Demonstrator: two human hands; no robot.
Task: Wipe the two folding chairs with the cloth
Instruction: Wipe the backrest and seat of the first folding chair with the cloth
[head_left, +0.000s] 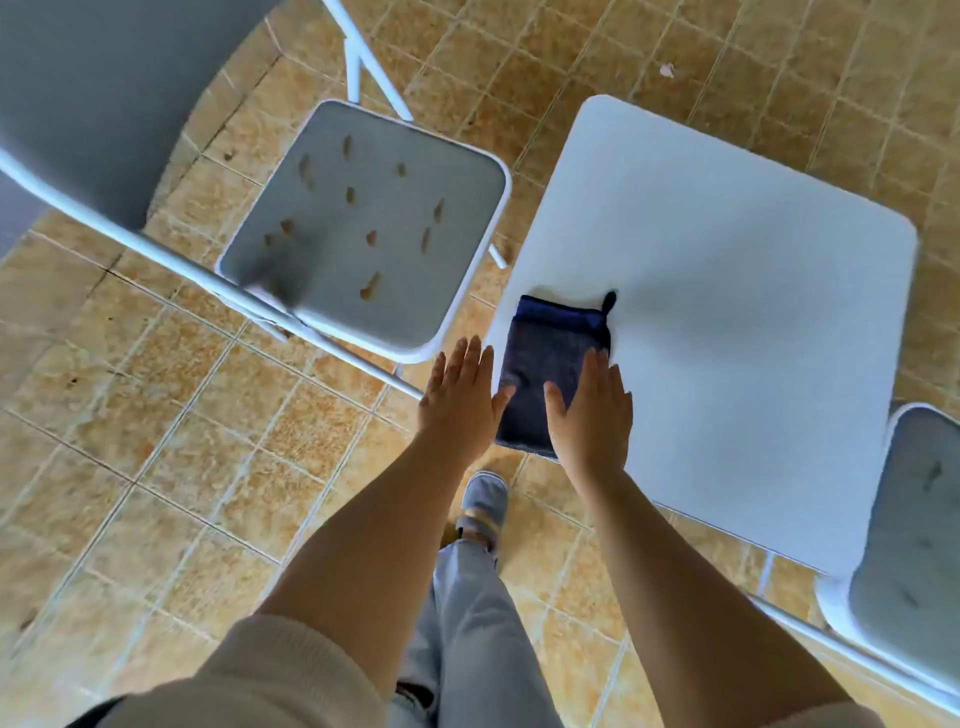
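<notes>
1. Two folding chairs await wiping; the left chair (363, 228) carries brown bits of debris scattered over its grey seat, and nothing has touched it yet.
2. The left hand (457, 400) hovers flat with fingers spread, just beside the desk (727, 291) edge, its thumb touching the cloth (545, 369).
3. The folded dark blue cloth lies on the desk's near corner; the right hand (589, 415) rests open-palmed on it, gripping nothing.
4. The right chair (914, 530), partly in view, shows faint marks.
5. The step in hand looks like picking up the cloth; next, close the fingers round it and carry it to a seat.
</notes>
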